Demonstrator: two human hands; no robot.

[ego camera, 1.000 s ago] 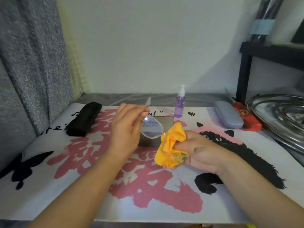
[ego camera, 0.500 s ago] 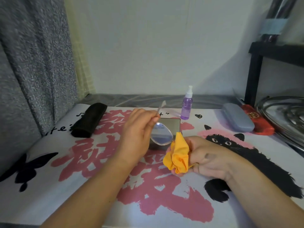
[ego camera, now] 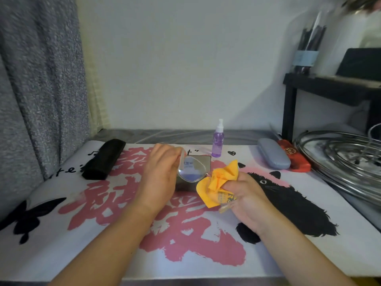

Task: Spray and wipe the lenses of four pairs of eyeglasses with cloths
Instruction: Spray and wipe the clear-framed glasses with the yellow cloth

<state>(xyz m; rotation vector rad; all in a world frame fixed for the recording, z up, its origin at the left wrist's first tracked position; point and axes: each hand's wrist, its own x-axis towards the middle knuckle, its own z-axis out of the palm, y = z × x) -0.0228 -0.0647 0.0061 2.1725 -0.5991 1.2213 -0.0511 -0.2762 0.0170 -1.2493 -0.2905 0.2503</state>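
Observation:
My left hand (ego camera: 159,174) pinches a pair of clear-framed eyeglasses (ego camera: 191,169) at its left end and holds it above the mat, one lens facing me. My right hand (ego camera: 244,196) grips a bunched yellow cloth (ego camera: 219,185) that covers the other lens. A purple spray bottle (ego camera: 217,141) with a white nozzle stands upright behind the hands. A grey box (ego camera: 203,162) lies under the glasses, mostly hidden.
A black soft case (ego camera: 104,158) lies at the back left of the printed mat (ego camera: 123,223). A grey hard case (ego camera: 273,153) and a red case (ego camera: 293,156) sit at the back right. A metal wire rack (ego camera: 340,153) and a black shelf (ego camera: 329,85) fill the right side.
The right hand has reworked the yellow cloth around the right lens and the cloth now spreads wider. The left hand keeps its pinch on the glasses, which sit tilted a little differently.

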